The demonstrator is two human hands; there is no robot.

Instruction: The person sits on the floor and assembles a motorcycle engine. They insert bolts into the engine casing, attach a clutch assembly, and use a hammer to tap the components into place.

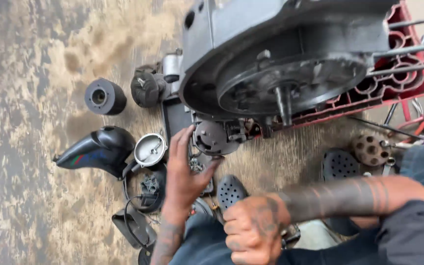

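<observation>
Grip: left hand [185, 172] open on one round part [215, 137] | right hand [252, 229] fisted, contents hidden | one engine case [251, 44]

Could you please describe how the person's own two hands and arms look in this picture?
Both hands are bare, without gloves. The left hand and its wrist are smeared with dark grease. The right hand carries dark tattoo markings on its back, and the right forearm shows tattooed bands and lines. No sleeve covers either forearm. Dark grey cloth lies near the right elbow.
</observation>
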